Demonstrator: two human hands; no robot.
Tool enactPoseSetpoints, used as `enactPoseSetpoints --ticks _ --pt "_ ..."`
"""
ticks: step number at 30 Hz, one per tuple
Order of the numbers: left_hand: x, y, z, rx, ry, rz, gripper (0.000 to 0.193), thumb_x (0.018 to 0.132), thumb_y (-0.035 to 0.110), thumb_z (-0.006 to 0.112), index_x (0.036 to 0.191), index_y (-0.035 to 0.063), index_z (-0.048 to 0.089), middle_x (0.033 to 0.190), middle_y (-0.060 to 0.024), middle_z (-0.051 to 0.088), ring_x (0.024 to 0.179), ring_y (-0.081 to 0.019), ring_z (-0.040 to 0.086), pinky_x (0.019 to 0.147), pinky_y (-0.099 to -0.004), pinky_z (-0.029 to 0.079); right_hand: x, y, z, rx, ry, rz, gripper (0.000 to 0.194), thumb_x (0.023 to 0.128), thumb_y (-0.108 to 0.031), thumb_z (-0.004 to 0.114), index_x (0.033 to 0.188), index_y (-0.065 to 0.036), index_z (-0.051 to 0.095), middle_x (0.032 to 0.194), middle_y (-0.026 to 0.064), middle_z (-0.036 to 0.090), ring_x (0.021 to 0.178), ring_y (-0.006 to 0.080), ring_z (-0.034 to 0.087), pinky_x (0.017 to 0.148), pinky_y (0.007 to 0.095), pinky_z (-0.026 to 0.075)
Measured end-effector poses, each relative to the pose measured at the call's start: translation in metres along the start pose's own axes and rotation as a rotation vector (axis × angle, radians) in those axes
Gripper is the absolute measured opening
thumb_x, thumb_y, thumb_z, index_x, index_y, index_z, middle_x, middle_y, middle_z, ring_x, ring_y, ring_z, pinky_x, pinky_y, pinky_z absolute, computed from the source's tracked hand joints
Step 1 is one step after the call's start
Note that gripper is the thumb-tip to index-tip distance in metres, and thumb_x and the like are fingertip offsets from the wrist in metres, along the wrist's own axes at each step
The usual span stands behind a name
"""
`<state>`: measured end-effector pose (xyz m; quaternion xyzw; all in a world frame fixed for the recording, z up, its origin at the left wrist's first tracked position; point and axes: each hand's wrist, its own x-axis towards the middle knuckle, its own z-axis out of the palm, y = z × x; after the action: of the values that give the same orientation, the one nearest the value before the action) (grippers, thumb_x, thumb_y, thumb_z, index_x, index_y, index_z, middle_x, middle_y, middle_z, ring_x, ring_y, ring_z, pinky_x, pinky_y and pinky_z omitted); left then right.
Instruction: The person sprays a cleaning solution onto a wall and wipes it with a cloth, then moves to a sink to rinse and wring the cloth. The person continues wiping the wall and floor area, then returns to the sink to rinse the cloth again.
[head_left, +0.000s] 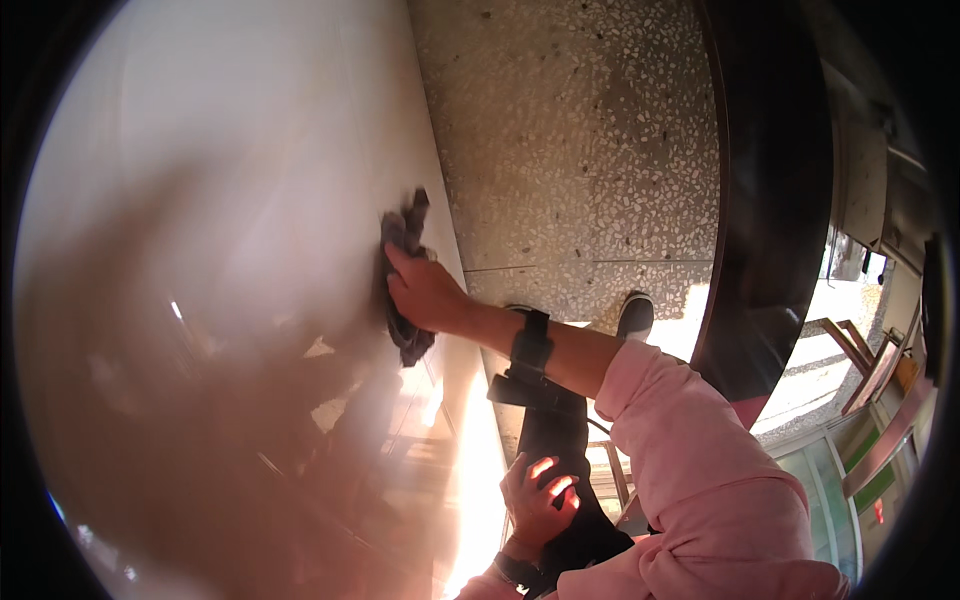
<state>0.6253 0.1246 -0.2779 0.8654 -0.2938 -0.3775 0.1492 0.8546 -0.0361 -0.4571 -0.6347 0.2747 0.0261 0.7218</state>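
A crumpled dark cloth (406, 334) is pressed under my right hand (427, 292) against a glossy pale panel (300, 247). The hand and cloth are slightly blurred, close to the panel's edge beside the floor. My right forearm reaches across from the lower right, with a black strap and device (531, 349) at the wrist. Lower down, my left hand (538, 495) is in front of my dark-trousered leg (559, 442), fingers apart and loosely bent, nothing in it. Sunlight falls on those fingers. A dark band (519, 571) circles the left wrist.
Speckled terrazzo floor (577, 150) runs alongside the panel, with my shoe (636, 315) on it. A dark, curved-looking piece (776, 165) borders the floor on the right. Beyond it stand wooden frames (851, 349) and a glazed frame (817, 480). Bright sunlight glares off the panel's lower part.
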Motion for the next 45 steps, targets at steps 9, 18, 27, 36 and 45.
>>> enactPoseSetpoints --ticks 9,18,27,36,45 --pt "0.017 -0.105 0.006 -0.108 0.077 -0.052 0.027 0.061 0.007 0.069 0.085 0.0189 0.076 0.11 -0.0032 0.066 0.112 -0.0299 0.056 0.094 -0.0411 0.048 -0.005 0.217 0.087 -0.123 -0.007 0.574 0.061 0.095 -0.011 0.039 0.152 -0.003 0.019 0.125 0.0375 0.055 0.103 0.048 0.062 0.085 0.0539 0.051" --pt "0.015 -0.095 0.013 -0.08 0.253 -0.073 0.026 0.064 0.007 0.065 0.087 0.0151 0.074 0.109 -0.0085 0.065 0.104 -0.0329 0.057 0.093 -0.0429 0.048 0.034 0.237 0.051 0.466 0.089 0.419 0.072 0.085 -0.049 0.068 0.13 0.002 0.045 0.115 0.0217 0.061 0.101 0.0339 0.063 0.088 0.0433 0.051" --pt "-0.009 -0.078 0.033 0.024 0.303 -0.116 0.019 0.071 0.015 0.064 0.088 0.016 0.073 0.108 -0.0087 0.065 0.102 -0.0332 0.056 0.095 -0.0454 0.045 0.051 0.242 0.059 0.525 0.097 0.417 0.074 0.077 -0.049 0.077 0.123 0.0 0.047 0.117 0.0159 0.055 0.103 0.0247 0.056 0.085 0.0367 0.048" --pt "-0.015 -0.07 0.036 0.047 0.346 -0.113 0.017 0.073 0.018 0.063 0.086 0.0163 0.073 0.108 -0.0081 0.065 0.102 -0.0326 0.056 0.097 -0.0464 0.045 0.057 0.245 0.055 0.428 0.087 0.395 0.066 0.079 -0.046 0.078 0.122 -0.005 0.05 0.11 0.014 0.057 0.094 0.0213 0.057 0.076 0.0361 0.05" --pt "-0.014 -0.073 0.033 0.065 0.356 -0.105 0.017 0.071 0.018 0.062 0.084 0.0168 0.074 0.106 -0.0082 0.065 0.104 -0.0356 0.054 0.094 -0.0461 0.046 0.062 0.249 0.052 0.267 0.085 0.328 0.07 0.079 -0.047 0.076 0.126 -0.003 0.049 0.12 0.0179 0.057 0.107 0.0278 0.057 0.086 0.0393 0.049"
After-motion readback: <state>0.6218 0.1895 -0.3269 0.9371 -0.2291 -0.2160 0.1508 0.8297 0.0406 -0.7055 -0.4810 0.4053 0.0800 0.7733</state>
